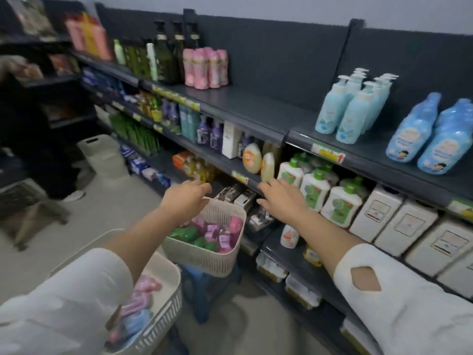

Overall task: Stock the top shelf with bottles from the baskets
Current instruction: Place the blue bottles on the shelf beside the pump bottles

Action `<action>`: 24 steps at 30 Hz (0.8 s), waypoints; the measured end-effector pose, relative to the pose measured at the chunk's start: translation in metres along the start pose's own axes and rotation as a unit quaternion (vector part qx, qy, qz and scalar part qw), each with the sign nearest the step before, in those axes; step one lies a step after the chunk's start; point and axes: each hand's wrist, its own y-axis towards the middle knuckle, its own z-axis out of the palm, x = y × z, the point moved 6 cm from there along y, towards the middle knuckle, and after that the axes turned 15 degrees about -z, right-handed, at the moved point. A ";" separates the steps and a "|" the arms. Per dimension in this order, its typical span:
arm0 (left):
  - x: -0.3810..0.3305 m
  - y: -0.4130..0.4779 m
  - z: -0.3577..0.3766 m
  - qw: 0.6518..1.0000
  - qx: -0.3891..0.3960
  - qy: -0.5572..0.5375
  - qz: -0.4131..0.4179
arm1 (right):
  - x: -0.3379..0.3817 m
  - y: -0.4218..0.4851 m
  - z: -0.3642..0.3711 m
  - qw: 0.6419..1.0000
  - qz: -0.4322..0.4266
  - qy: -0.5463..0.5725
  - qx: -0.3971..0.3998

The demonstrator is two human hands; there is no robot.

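Top shelf [256, 108] partly stocked: pink bottles [206, 67] grouped at about 11 o'clock of the frame, light blue pump bottles [350, 111] at 2 o'clock, wrapped blue bottles [432, 139] at 3 o'clock, all upright, long axes vertical, caps up. A wide bare stretch of shelf lies between the pink group and the pumps, so the job looks well short of done. Far basket [204, 247], on a blue stool [202, 288] near centre, holds a jumble of green and purple bottles [204, 234] lying on their sides, long axes roughly level, pointing assorted ways; exact headings are too blurred to call. Near basket [158, 298] at 7 o'clock holds pink and blue bottles, also lying flat. Left hand [184, 201] is above the far basket's rim, fingers curled loosely, gripping nothing I can see. Right hand [281, 198] hovers just beside the basket at 1 o'clock from it, fingers spread, empty. Judgement: a reach for the next bottles.
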 end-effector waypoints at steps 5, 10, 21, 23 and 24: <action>0.132 -0.034 0.034 0.992 0.076 -0.015 -0.103 | 0.114 0.083 0.033 0.993 -0.109 0.023 0.037; 0.238 -0.067 0.079 0.979 0.130 -0.010 -0.160 | 0.219 0.135 0.072 0.977 -0.187 0.069 0.074; 0.319 -0.127 0.203 0.935 0.256 -0.052 -0.238 | 0.330 0.173 0.209 0.913 -0.301 0.095 0.257; 0.317 -0.134 0.229 0.924 0.289 -0.059 -0.242 | 0.341 0.170 0.239 0.900 -0.308 0.108 0.288; 0.314 -0.136 0.241 0.920 0.300 -0.064 -0.244 | 0.345 0.168 0.253 0.892 -0.313 0.114 0.305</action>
